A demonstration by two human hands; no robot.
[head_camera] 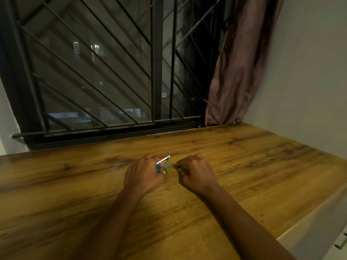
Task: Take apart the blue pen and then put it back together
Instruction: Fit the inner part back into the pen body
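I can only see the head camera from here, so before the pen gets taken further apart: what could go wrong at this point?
1. The left hand grips the silver pen part while a teal piece juts out between the hands; if it slips free it could roll across the wooden table.
2. Whatever the right hand pinches is hidden, so a small part could drop unnoticed.
3. Dim lighting makes tiny parts hard to spot.

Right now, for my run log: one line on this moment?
left hand: holds pen pieces | right hand: pinching, contents unclear | pen: apart | table

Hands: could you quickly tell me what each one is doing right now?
Left hand: closed around pen parts.
Right hand: curled shut; contents cannot be told.
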